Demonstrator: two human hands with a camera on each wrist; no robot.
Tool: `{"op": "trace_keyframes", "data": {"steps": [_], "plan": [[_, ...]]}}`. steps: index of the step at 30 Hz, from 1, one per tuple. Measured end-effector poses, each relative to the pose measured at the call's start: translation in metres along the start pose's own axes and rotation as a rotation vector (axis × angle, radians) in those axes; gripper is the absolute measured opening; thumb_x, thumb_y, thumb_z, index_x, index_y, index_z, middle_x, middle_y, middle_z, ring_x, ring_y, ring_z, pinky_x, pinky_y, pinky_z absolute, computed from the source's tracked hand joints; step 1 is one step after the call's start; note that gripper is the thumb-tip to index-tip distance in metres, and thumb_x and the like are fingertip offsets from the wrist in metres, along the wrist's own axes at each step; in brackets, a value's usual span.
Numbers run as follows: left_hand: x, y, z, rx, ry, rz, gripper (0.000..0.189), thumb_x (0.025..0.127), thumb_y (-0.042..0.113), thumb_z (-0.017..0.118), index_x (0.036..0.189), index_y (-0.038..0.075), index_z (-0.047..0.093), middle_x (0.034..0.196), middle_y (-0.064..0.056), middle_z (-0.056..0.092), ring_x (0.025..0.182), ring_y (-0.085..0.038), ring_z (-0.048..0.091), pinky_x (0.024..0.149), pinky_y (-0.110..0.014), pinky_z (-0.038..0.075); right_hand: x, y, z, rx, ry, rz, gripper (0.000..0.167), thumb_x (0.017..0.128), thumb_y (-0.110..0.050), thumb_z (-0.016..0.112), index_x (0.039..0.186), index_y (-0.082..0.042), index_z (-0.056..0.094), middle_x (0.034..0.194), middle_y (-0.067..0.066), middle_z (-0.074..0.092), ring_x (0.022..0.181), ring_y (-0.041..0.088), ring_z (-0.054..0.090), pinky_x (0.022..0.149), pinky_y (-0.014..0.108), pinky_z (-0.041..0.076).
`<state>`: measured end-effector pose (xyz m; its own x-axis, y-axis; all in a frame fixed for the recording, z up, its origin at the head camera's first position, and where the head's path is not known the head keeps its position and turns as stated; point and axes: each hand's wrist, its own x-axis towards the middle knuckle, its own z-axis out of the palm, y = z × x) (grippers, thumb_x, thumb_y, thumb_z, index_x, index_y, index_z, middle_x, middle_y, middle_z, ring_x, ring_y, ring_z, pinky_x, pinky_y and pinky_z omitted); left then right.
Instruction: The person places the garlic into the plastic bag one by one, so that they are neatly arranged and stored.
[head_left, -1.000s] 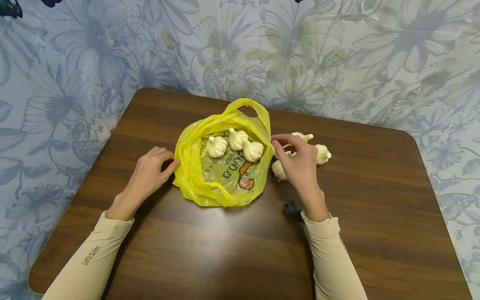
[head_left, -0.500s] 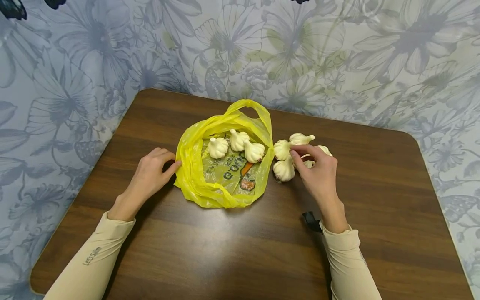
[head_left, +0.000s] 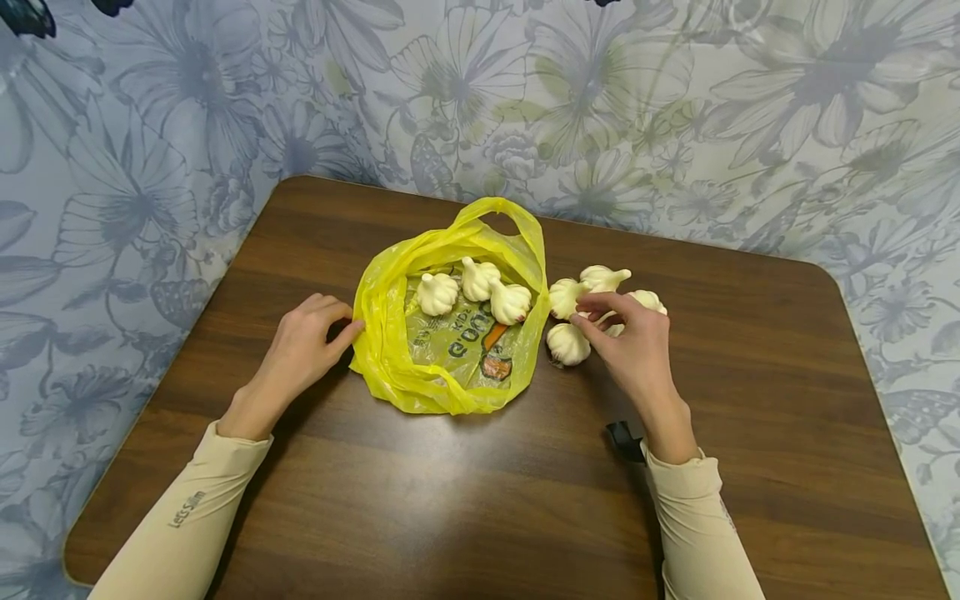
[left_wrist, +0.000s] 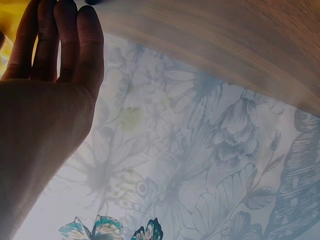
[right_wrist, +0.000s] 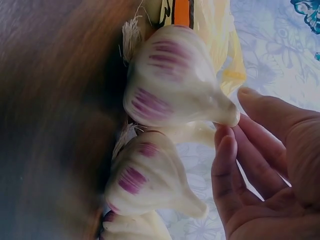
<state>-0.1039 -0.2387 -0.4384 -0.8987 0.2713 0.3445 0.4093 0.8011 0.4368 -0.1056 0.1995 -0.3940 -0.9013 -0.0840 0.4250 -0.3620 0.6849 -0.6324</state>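
A yellow plastic bag (head_left: 381, 321) lies with its mouth spread, and three garlic bulbs (head_left: 437, 294) rest inside. At its left rim my left hand (head_left: 303, 342) pinches the plastic between thumb and fingers. In the left wrist view the fingers (left_wrist: 67, 45) reach toward yellow plastic, their tips partly cut off. Right of the bag, my right hand (head_left: 633, 342) hovers over several loose garlic bulbs (head_left: 567, 343). The right wrist view shows its thumb and fingers spread around the stem of a purple-streaked garlic bulb (right_wrist: 170, 80), a gap showing at the thumb.
Everything lies on a brown wooden table (head_left: 420, 500) with rounded corners. A floral-patterned wall (head_left: 600, 125) stands along the back and left edges. A black strap end (head_left: 624, 437) sticks out by the right wrist. The bag's handle loop (head_left: 502, 212) stands up at the back.
My right hand has moved right, from the bag's right edge to the loose bulbs, and its thumb and fingertips have parted slightly. My left hand stays at the bag's rim.
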Motion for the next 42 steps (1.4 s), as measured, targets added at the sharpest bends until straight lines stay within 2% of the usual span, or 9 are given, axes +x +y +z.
{"op": "trace_keyframes", "data": {"steps": [5,11,19,23,26,31,42], "plan": [[0.000,-0.001,0.000,0.002,0.005,0.006,0.012,0.095,0.012,0.079,0.093,0.001,0.075,0.090,-0.011,0.073,0.085,-0.027,0.060,0.073,-0.043,0.051,0.000,0.001,0.000,-0.022,-0.042,0.023,0.021,0.083,-0.003,0.089,0.103,-0.006,0.081,0.084,0.008,0.076,0.075,0.021,0.071,0.069,0.020,0.056],[0.000,0.000,0.000,-0.003,0.005,0.011,0.012,0.095,0.013,0.079,0.093,0.001,0.075,0.091,-0.011,0.073,0.085,-0.027,0.060,0.073,-0.043,0.051,0.000,-0.001,-0.001,-0.035,-0.055,0.045,0.021,0.083,-0.004,0.089,0.102,-0.006,0.081,0.083,0.009,0.075,0.075,0.020,0.071,0.069,0.015,0.053],[-0.001,0.000,-0.001,-0.006,-0.003,0.002,0.013,0.096,0.014,0.078,0.094,0.001,0.075,0.092,-0.012,0.073,0.086,-0.027,0.060,0.074,-0.044,0.051,0.000,-0.006,-0.007,-0.021,-0.067,0.062,0.019,0.084,-0.009,0.090,0.101,-0.009,0.082,0.085,0.004,0.077,0.076,0.016,0.070,0.071,0.020,0.056],[0.000,0.000,0.000,-0.007,0.002,0.008,0.013,0.096,0.014,0.078,0.094,0.001,0.075,0.091,-0.012,0.073,0.086,-0.028,0.060,0.074,-0.044,0.051,0.002,-0.010,-0.014,-0.014,-0.040,0.085,0.022,0.084,-0.013,0.091,0.104,-0.011,0.082,0.087,0.002,0.078,0.077,0.005,0.068,0.072,0.021,0.056],[0.001,0.000,0.000,-0.008,0.001,0.014,0.013,0.096,0.014,0.078,0.094,0.001,0.075,0.091,-0.012,0.073,0.085,-0.028,0.060,0.074,-0.044,0.052,0.002,-0.011,-0.018,0.013,0.003,0.093,0.023,0.084,-0.013,0.091,0.105,-0.012,0.082,0.087,0.004,0.078,0.077,0.000,0.066,0.072,0.016,0.054],[0.001,0.001,-0.001,-0.004,-0.010,0.000,0.014,0.096,0.014,0.078,0.095,0.001,0.075,0.091,-0.012,0.072,0.085,-0.028,0.060,0.075,-0.044,0.052,0.004,-0.014,-0.020,0.057,0.034,0.084,0.023,0.083,-0.011,0.091,0.104,-0.012,0.083,0.087,0.006,0.078,0.077,-0.001,0.066,0.071,0.011,0.051],[-0.001,0.001,-0.002,0.002,-0.017,-0.004,0.013,0.096,0.014,0.078,0.093,0.002,0.075,0.089,-0.010,0.072,0.083,-0.026,0.059,0.073,-0.043,0.051,0.010,-0.025,-0.026,0.089,0.085,0.042,0.029,0.082,-0.007,0.091,0.109,-0.010,0.082,0.090,0.006,0.079,0.078,-0.002,0.068,0.073,0.012,0.055]]}}
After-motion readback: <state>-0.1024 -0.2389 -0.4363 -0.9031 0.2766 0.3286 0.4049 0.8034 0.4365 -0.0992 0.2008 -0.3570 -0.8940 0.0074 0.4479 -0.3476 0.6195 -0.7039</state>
